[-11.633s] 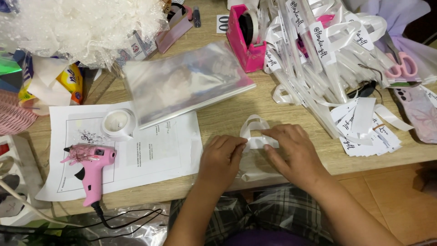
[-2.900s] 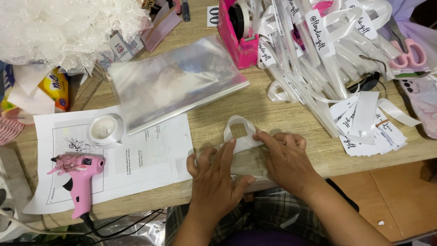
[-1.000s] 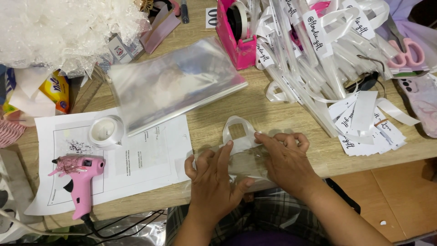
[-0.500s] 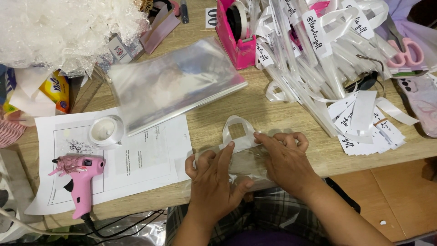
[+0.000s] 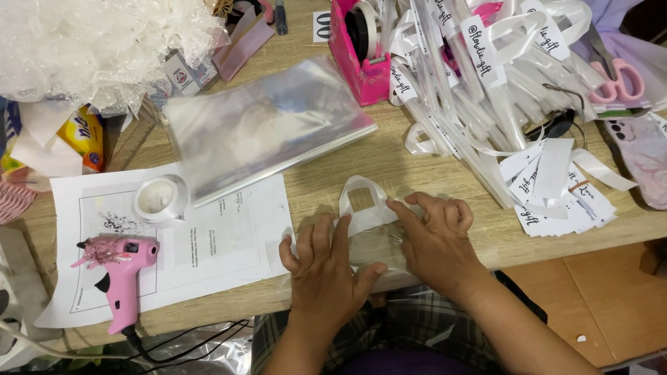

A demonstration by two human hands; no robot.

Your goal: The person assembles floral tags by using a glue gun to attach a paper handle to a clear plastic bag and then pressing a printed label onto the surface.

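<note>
In the head view, the left hand was laid flat with its fingers spread and nothing gripped, pressed down on a small clear bag at the near edge of the wooden worktop, while the right hand was laid on the same bag just beside it, fingers extended and pressed against a white ribbon bow held inside the bag. To the left, 1 pink glue gun and 1 white tape roll were seen on a printed paper sheet, a stack of clear bags was seen beyond the hands, and a pile of white ribbons with a pink tape dispenser was seen at the far right.
</note>
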